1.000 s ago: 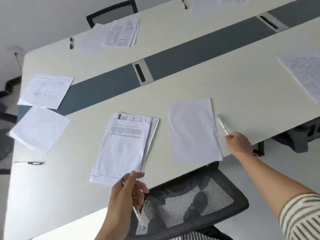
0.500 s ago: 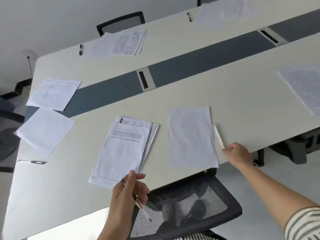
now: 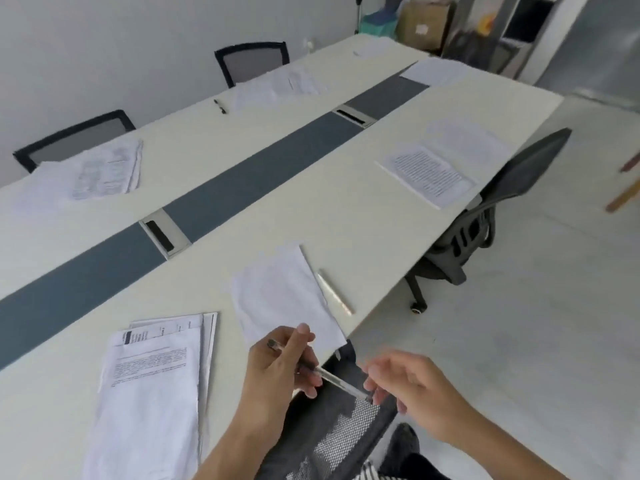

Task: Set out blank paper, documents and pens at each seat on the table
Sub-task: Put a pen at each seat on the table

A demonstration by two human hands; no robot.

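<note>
My left hand [image 3: 277, 368] grips a clear pen [image 3: 332, 377] over the table's near edge, its tip pointing right. The loosely curled fingers of my right hand [image 3: 412, 389] are at that tip, with the thumb above the pen and not closed on it. A second clear pen [image 3: 334, 292] lies on the white table [image 3: 311, 195] just right of a blank sheet [image 3: 284, 299]. A document stack [image 3: 156, 386] lies left of that sheet. At the seat further right lie a printed document [image 3: 429, 173] and a blank sheet [image 3: 464, 133].
A mesh chair back [image 3: 332, 427] stands right below my hands, and another chair [image 3: 512, 188] is tucked in at the right seat. Papers [image 3: 104, 168] and a dark pen [image 3: 220, 106] lie on the far side. Cable boxes [image 3: 165, 233] sit in the grey centre strip.
My right hand let go of the clear pen beside the blank sheet and drew back to the pen in my left hand. My view swung right along the table.
</note>
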